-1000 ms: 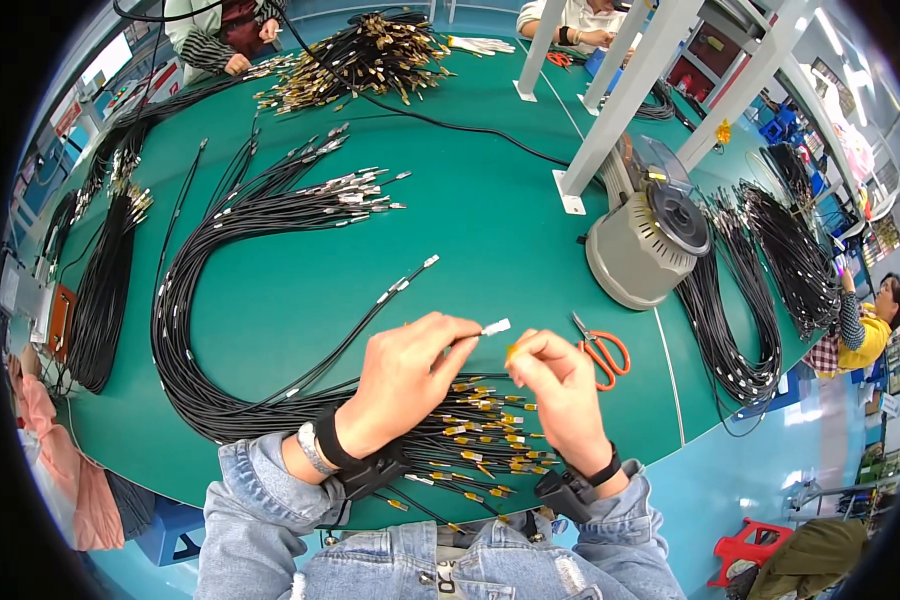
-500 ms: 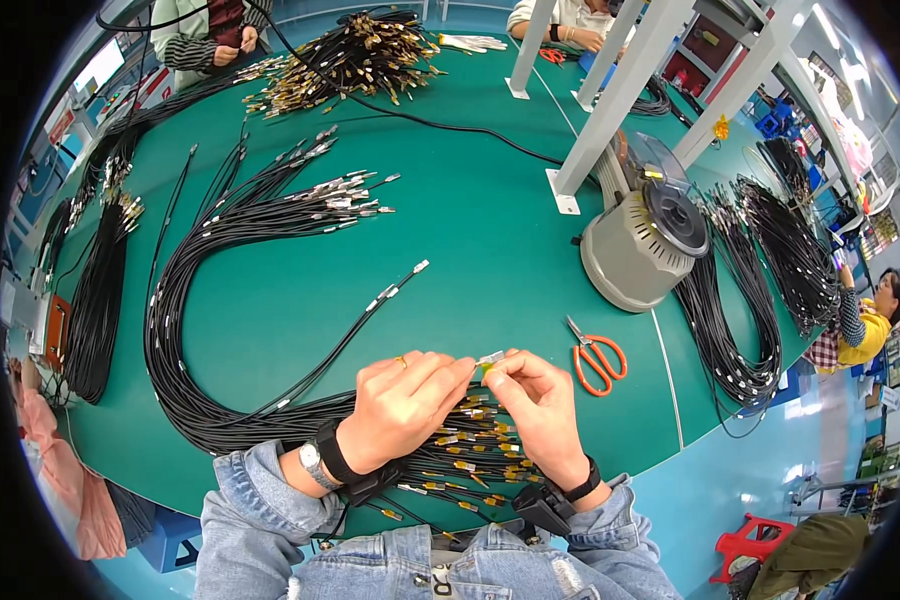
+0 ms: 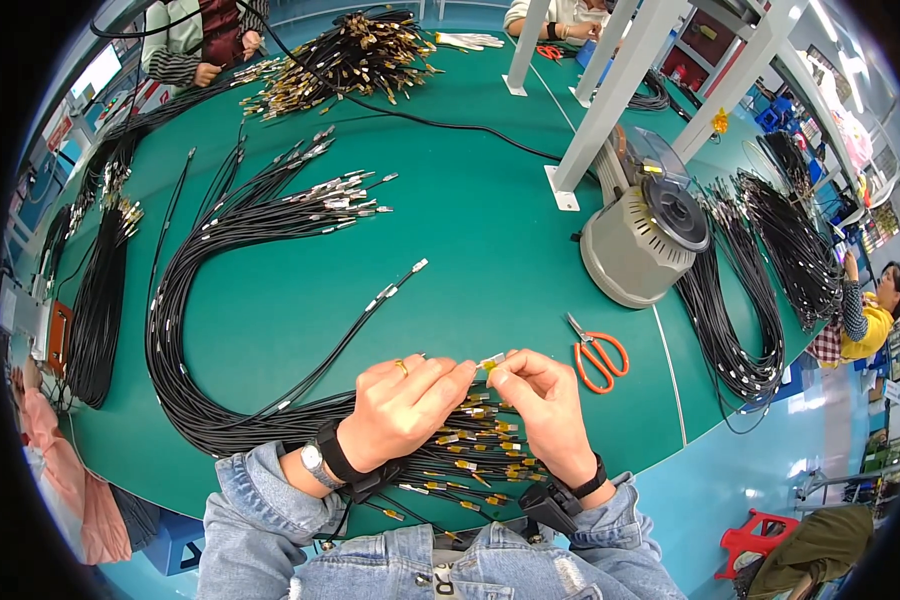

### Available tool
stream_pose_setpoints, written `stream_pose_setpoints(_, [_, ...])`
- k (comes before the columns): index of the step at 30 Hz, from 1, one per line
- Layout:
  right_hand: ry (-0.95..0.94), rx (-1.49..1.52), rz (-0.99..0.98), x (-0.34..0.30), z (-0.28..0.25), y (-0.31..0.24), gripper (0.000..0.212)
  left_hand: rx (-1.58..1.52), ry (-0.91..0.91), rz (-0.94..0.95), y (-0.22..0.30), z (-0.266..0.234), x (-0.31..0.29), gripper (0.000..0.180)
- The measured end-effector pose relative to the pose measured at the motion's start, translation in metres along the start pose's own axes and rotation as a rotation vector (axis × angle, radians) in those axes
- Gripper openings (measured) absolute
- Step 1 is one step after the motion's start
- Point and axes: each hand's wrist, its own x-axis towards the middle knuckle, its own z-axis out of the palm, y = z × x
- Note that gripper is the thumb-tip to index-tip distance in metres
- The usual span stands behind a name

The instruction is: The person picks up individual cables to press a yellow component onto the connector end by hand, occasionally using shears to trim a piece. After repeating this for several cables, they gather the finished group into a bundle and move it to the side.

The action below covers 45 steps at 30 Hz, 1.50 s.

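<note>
Over the near part of the green table, my left hand is closed, fingertips at one black cable's end. My right hand pinches the yellow piece at that cable end, which also carries a white tag. Most of this cable is hidden behind my left hand. Beneath my hands lie several yellow-tipped cable ends. They belong to a black cable bundle that curves round on the left, its white-tagged ends farther back. One cable lies apart from the bundle.
Orange-handled scissors lie right of my hands. Beyond them stand a grey round machine and grey metal posts. More cable bundles lie left and right, with a cable heap at the back. Other people stand or sit around the table.
My hands stay nearly in place at the cable end, the white tag shifting slightly. At the far left, a person's two hands have moved apart.
</note>
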Motion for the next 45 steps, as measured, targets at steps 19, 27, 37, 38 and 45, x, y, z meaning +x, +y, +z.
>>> stream_pose_setpoints(19, [-0.008, 0.023, 0.012, -0.0001, 0.0003, 0.0021, 0.008, -0.024, 0.005, 0.028, 0.0004, 0.0003, -0.0007, 0.032])
stream_pose_setpoints(27, [-0.015, 0.032, 0.033, -0.0012, 0.0005, 0.001, 0.01, -0.032, -0.039, 0.08, -0.0021, -0.0022, -0.0016, 0.036])
stream_pose_setpoints(37, [-0.077, 0.027, -0.036, -0.0017, 0.0005, 0.0007, 0.006, -0.055, -0.057, -0.011, -0.0005, 0.0003, -0.0038, 0.042])
stream_pose_setpoints(38, [-0.079, 0.027, -0.036, -0.0016, 0.0008, 0.0008, 0.006, -0.062, -0.039, -0.036, -0.0004, 0.0009, -0.0039, 0.041])
stream_pose_setpoints(45, [-0.06, -0.018, -0.061, -0.0022, -0.0002, 0.0036, 0.007, -0.089, -0.036, -0.1, 0.0025, 0.0013, -0.0029, 0.038])
